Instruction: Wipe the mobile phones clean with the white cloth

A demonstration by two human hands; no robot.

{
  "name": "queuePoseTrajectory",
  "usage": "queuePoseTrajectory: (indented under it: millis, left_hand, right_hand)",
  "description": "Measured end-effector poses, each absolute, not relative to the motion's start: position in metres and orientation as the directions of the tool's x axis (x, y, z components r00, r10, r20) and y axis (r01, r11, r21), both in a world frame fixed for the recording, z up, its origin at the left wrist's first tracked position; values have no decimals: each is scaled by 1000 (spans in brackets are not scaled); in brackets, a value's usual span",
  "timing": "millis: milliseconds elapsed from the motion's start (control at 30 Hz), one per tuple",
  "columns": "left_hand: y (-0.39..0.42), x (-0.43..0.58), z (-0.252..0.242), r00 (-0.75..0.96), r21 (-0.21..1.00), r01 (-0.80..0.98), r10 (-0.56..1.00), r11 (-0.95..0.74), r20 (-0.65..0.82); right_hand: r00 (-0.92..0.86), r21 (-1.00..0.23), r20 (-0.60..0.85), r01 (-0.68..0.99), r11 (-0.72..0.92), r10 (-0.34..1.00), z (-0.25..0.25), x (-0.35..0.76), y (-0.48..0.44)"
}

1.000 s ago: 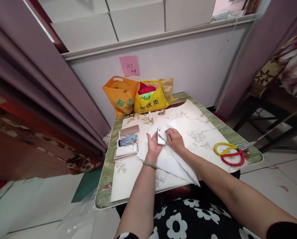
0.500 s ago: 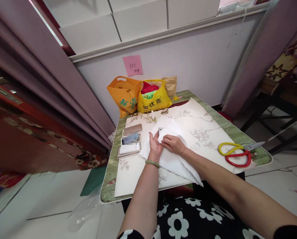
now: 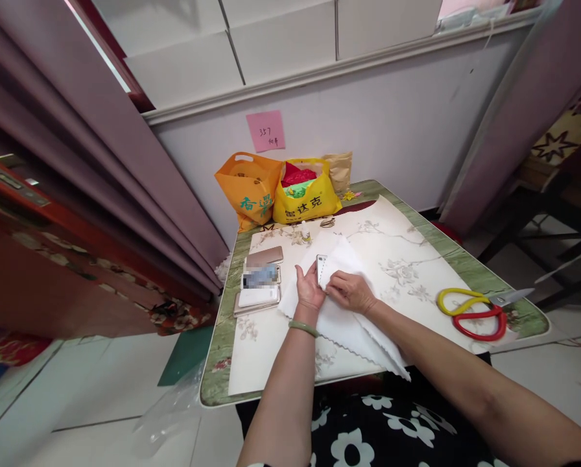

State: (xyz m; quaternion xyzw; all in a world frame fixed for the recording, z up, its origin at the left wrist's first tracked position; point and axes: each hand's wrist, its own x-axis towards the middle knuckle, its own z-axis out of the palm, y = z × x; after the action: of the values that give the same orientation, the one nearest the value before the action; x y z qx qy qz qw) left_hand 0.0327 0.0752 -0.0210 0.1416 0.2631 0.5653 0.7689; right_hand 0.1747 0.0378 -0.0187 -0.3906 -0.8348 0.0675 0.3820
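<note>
My left hand (image 3: pixel 310 288), a green bangle at its wrist, holds a small light-coloured phone (image 3: pixel 321 264) whose upper end sticks out past the cloth. With fingers bent together, my right hand (image 3: pixel 349 291) grips the white cloth (image 3: pixel 346 331) against the phone's lower part. The cloth drapes over the table toward my lap, with a zigzag edge. To the left of my hands lie several phones, among them a rose-gold one (image 3: pixel 264 255) and a white one (image 3: pixel 259 296).
Scissors (image 3: pixel 478 311) with yellow and red handles lie at the table's right. An orange bag (image 3: pixel 249 188), a yellow bag (image 3: pixel 305 201) and a brown paper bag (image 3: pixel 340 171) stand at the back by the wall. The table (image 3: pixel 213 383) has a green rim.
My right hand has moved slightly down and right with the cloth, and more of the phone's upper end shows. The whole view has shifted a little.
</note>
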Motion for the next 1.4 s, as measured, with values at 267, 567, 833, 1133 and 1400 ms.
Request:
queuePoseTrajectory:
  millis: [267, 567, 833, 1133, 1400]
  left_hand:
    - [78, 31, -20, 235, 524, -780, 936, 343, -263]
    - [76, 38, -19, 197, 583, -757, 954, 293, -225]
    - [73, 40, -8, 210, 559, -770, 949, 310, -236]
    - [76, 34, -6, 247, 504, -793, 936, 343, -249]
    - [81, 32, -18, 95, 571, -772, 938, 280, -332]
  right_hand:
    - [-376, -503, 559, 554, 663, 739, -30, 173, 43]
    - [-346, -381, 575, 689, 617, 742, -22, 170, 49]
    - [-367, -388, 550, 683, 619, 750, -22, 170, 49]
    - [-393, -516, 534, 550, 657, 749, -21, 173, 49]
    - [-396, -612, 489, 479, 629, 777, -18, 174, 51]
